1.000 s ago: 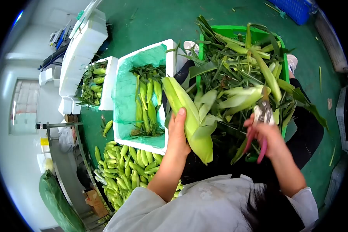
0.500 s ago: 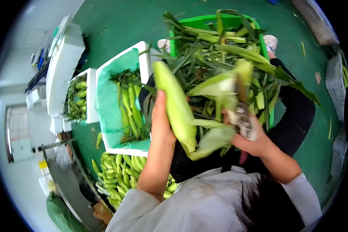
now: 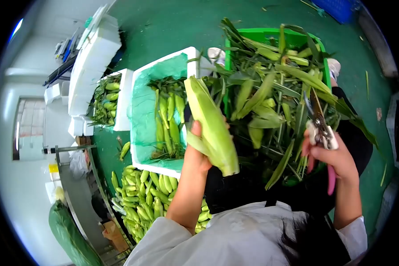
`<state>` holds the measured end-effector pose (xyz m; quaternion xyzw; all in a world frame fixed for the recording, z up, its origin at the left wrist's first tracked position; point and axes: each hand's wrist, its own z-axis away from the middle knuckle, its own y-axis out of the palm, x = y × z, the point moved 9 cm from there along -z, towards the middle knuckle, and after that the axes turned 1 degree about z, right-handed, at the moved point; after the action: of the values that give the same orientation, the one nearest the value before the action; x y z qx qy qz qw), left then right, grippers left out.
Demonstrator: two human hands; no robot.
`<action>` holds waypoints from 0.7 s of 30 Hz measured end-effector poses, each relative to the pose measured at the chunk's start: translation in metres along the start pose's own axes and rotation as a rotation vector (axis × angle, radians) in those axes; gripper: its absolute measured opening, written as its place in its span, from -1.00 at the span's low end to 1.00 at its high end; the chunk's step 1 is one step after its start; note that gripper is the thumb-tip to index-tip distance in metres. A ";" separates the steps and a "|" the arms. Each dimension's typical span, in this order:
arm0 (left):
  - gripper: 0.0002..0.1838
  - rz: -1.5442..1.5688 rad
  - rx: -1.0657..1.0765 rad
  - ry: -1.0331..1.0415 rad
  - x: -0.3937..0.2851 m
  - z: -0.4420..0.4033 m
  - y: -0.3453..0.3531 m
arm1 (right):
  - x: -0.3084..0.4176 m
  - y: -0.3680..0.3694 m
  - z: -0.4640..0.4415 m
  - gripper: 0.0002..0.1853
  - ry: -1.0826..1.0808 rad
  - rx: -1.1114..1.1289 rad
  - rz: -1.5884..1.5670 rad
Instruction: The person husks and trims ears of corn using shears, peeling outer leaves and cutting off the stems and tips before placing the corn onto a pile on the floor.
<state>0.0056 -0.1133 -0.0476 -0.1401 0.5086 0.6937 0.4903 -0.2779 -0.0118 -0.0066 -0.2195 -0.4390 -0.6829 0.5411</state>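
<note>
While a green floor [image 3: 177,26] spreads under the work, a pale wall [image 3: 33,82] with a window [image 3: 31,128] closes off the left side, near a metal-framed stand [image 3: 84,190]. Stacked white foam boxes [image 3: 93,60] rise at the far left, and a blue basket [image 3: 337,9] sits at the far right. Whether the foam boxes carry any writing cannot be made out. The ear of corn [image 3: 213,133] looks pale green and smooth, wrapped in husk, with a blunt near end and a loose leaf at its left; it is held tilted between a green-lined foam box [image 3: 157,168] and a green crate [image 3: 277,32] heaped with husks [image 3: 270,95]. The left hand [image 3: 199,155] has its fingers wrapped around it, thumb uppermost. At the right, the right hand [image 3: 339,157] curls around pink-handled shears [image 3: 322,132], blades parted over the husks. More ears [image 3: 150,195] lie piled at the near left.
</note>
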 end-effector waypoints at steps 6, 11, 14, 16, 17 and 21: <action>-0.14 -0.181 0.269 -0.181 0.077 0.009 0.056 | -0.039 0.036 -0.014 -0.55 -0.210 -0.138 -0.099; -0.30 -0.622 0.283 -0.006 0.068 0.024 0.077 | -0.014 0.026 -0.043 -0.69 -0.404 -0.378 -0.476; -0.33 -0.182 0.203 0.037 0.064 0.026 0.049 | -0.015 0.027 -0.044 -0.64 -0.266 -0.349 -0.498; -0.25 0.023 0.092 0.118 0.050 0.022 0.046 | -0.008 0.036 -0.042 -0.56 -0.316 -0.187 -0.616; -0.29 0.187 -0.006 0.134 0.044 0.015 0.029 | -0.001 0.033 -0.032 -0.65 -0.373 -0.171 -0.565; -0.43 0.753 0.011 0.322 -0.007 0.019 -0.038 | 0.031 -0.016 -0.004 -0.77 -0.474 -0.174 -0.324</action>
<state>0.0459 -0.1008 -0.0558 -0.0485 0.5983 0.7912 0.1171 -0.3020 -0.0310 0.0094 -0.3452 -0.5222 -0.7252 0.2866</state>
